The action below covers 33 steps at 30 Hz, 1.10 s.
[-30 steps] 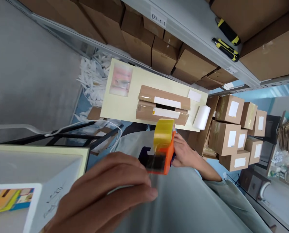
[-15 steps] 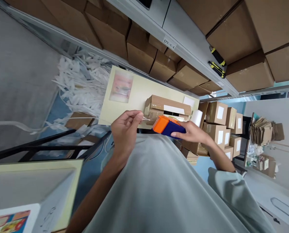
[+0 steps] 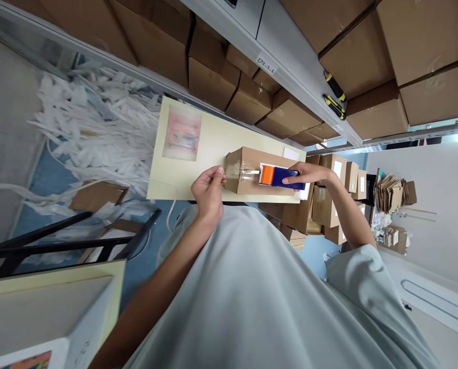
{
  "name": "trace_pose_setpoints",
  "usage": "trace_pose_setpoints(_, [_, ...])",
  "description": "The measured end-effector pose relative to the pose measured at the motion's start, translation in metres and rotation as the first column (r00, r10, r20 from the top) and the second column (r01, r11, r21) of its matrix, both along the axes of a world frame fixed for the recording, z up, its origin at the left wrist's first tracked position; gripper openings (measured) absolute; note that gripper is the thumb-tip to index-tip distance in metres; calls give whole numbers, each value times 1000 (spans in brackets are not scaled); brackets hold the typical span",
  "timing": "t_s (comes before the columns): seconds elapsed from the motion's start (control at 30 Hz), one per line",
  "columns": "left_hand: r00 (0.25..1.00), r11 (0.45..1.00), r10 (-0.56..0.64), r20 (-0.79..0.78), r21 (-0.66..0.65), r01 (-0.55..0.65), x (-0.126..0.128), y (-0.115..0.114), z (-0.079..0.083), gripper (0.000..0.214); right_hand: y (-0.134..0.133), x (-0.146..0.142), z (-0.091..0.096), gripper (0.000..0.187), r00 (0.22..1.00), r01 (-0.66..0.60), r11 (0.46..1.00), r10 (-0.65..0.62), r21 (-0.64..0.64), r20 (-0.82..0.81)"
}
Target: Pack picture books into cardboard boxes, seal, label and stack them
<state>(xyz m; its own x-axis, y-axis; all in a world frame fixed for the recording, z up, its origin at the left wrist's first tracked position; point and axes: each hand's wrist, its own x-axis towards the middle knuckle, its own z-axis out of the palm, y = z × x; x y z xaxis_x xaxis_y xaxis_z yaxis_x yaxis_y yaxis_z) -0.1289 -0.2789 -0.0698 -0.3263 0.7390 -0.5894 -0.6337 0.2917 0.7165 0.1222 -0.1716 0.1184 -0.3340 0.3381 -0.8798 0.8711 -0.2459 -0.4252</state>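
A long cardboard box (image 3: pixel 257 155) lies on the pale yellow tabletop (image 3: pixel 213 123). My right hand (image 3: pixel 310 173) is wrapped round a dark blue and orange tape dispenser (image 3: pixel 278 177), which sits over the box's upper face. Clear packing tape (image 3: pixel 248 174) shines along the box's seam and at its left end. At that left end, my left hand (image 3: pixel 209 190) is closed in a pinch, its fingertips on the tape's end, which is hard to see.
A pink printed sheet (image 3: pixel 182 134) lies on the table's left part. Shredded white paper (image 3: pixel 98 123) heaps beyond it. Boxes (image 3: pixel 213 77) line the shelf behind, with two yellow-black cutters (image 3: pixel 334 105) on the ledge. Stacked labelled boxes (image 3: pixel 329 202) stand at right.
The tape dispenser has moved up and right, from the box's near edge onto its upper face. My left hand has shifted slightly to the box's left end, and the box looks turned.
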Motion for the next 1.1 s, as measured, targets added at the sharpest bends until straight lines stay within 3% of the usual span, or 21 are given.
trace_pose_setpoints(0.17, [999, 999, -25, -42, -25, 24, -2, 5, -14, 45, 5, 5, -24, 65, 999, 9, 1000, -9, -9, -33])
trace_pose_setpoints(0.33, [993, 1000, -9, -115, -3, 9, 1, 12, -23, 48, 14, 11, -33, 67, 998, 0, 1000, -1, -21, -68])
trace_pose_setpoints(0.47, [990, 999, 7, -141, -41, -12, 10, 19, -41, 41, 14, 14, -42, 67, 992, -6, 1000, 6, 6, -126])
trace_pose_setpoints(0.63, [975, 987, -135, -178, -106, 117, 27, 27, -64, 27, 10, 19, -53, 67, 989, -20, 996, 33, 85, -145])
trace_pose_setpoints(0.7, [944, 980, -197, -265, -89, 179, 30, 27, -68, 26, 10, 20, -55, 67, 987, -38, 995, 52, 96, -149])
trace_pose_setpoints(0.87, [777, 981, -195, -599, -133, 143, 22, 20, -55, 53, 10, 21, -60, 67, 982, -85, 987, 106, 137, -157])
trace_pose_setpoints(1.0, [666, 969, -223, -712, -89, 230, 29, 12, -27, 36, 6, 19, -62, 68, 983, -116, 974, 140, 194, -116])
trace_pose_setpoints(1.1, [562, 955, -270, -782, -145, 258, 43, 9, -15, 33, 2, 15, -62, 67, 983, -141, 960, 165, 241, -80])
